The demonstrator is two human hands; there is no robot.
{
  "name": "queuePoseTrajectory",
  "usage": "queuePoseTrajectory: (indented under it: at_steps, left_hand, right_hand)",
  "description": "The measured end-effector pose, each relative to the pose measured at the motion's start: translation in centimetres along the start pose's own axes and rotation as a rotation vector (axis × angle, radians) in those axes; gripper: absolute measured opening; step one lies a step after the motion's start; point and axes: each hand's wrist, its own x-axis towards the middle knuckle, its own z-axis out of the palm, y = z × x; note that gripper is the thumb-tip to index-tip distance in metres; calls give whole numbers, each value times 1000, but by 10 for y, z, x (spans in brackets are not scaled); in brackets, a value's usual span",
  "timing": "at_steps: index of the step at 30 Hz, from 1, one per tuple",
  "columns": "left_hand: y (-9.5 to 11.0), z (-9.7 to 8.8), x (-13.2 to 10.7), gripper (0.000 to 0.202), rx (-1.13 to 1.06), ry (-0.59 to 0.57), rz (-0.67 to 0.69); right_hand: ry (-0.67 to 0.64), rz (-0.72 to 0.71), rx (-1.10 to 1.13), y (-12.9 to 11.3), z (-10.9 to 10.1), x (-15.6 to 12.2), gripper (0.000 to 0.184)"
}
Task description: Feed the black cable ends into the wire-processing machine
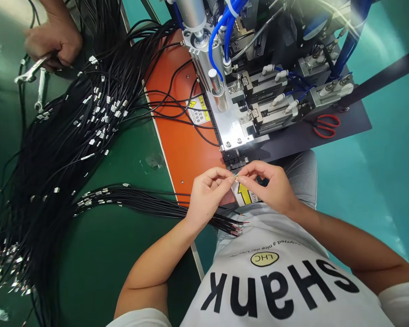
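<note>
My left hand (pixel 207 194) is closed in a pinch, thumb against forefinger, on thin coloured wires (pixel 236 176) in front of the machine. From the other side, the fingertips of my right hand (pixel 271 187) pinch the same small wires. Their exact ends are too small to make out. Beneath my left wrist runs a bundle of black cables (pixel 150 200), its stripped ends with reddish wires reaching my lap. Just above my fingers is the front edge of the metal pneumatic machine (pixel 233 131), with several black cables leading to its left side.
A large heap of black cables (pixel 64 150) with white tags covers the green table (pixel 122 268). At the upper left, another person's hand (pixel 56 43) holds a wrench (pixel 34 70). Red-handled scissors (pixel 327 126) lie on the dark base plate right of the machine. An orange board (pixel 172 136) lies under it.
</note>
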Motion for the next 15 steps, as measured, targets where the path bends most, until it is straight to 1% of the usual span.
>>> queuePoseTrajectory:
  at_steps: [2, 4, 8, 10, 11, 12, 13, 14, 15]
  left_hand:
    - [0, -1, 0, 21, 10, -3, 2]
    - [0, -2, 0, 21, 21, -6, 9]
    - [-1, -2, 1, 20, 60, -26, 28]
    - [-4, -1, 0, 17, 112, -22, 96]
    - [-5, 0, -1, 14, 153, -5, 177]
    - [-6, 0, -2, 9, 205, 23, 303]
    - [-7, 0, -3, 6, 271, 52, 464]
    - [-8, -1, -5, 10, 350, 67, 639]
    - [-7, -3, -6, 17, 434, 56, 812]
  right_hand:
    - [-17, -17, -24, -2, -4, 2, 8]
    - [-6, -43, -41, -3, -5, 2, 9]
    - [46, -138, -101, -1, 0, 2, 5]
    - [77, -188, -152, -1, 4, 1, 8]
    - [89, -201, -164, -1, 5, 0, 9]
    - [93, -201, -154, -2, 6, -1, 10]
    - [86, -181, -116, -4, 5, -2, 10]
    - [59, -140, -49, -7, 4, -4, 10]
    - [8, -80, 38, -10, 3, -7, 11]
